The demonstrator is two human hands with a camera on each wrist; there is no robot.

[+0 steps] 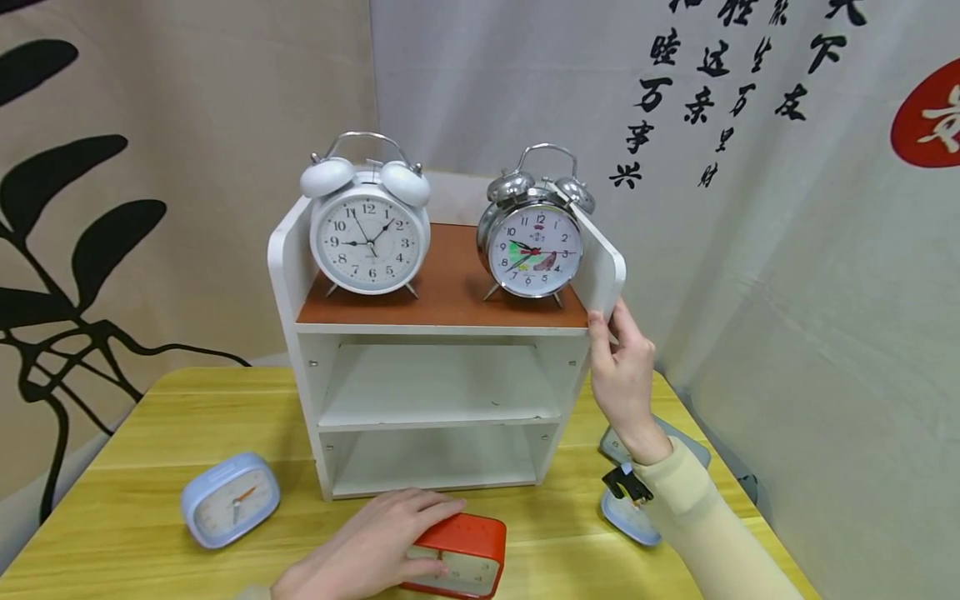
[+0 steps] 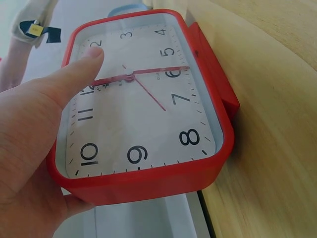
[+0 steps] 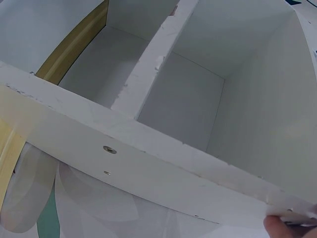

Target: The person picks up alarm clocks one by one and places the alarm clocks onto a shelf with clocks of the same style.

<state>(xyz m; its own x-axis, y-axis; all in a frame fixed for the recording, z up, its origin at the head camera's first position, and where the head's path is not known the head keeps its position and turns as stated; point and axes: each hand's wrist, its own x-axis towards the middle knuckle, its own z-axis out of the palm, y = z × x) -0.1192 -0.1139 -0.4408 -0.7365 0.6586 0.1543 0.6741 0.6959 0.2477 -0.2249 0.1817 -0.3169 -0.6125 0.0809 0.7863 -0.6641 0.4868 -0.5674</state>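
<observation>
My left hand (image 1: 375,542) grips a red alarm clock (image 1: 483,542) at the table's front, just before the white shelf unit (image 1: 442,423). In the left wrist view, the thumb (image 2: 81,69) lies across the clock's white dial; the other fingers are mostly hidden behind its body. My right hand (image 1: 626,383) holds the shelf unit's right side panel near the top board, thumb at the front edge. On that brown top stand a white twin-bell alarm clock (image 1: 370,242) at left and a silver twin-bell alarm clock (image 1: 534,250) at right.
A light-blue alarm clock (image 1: 228,500) sits left of the unit on the wooden table (image 1: 150,450). Another light-blue clock (image 1: 630,525) and a grey-blue object (image 1: 690,437) lie at right, partly covered by the right forearm. A printed curtain (image 1: 480,83) hangs behind.
</observation>
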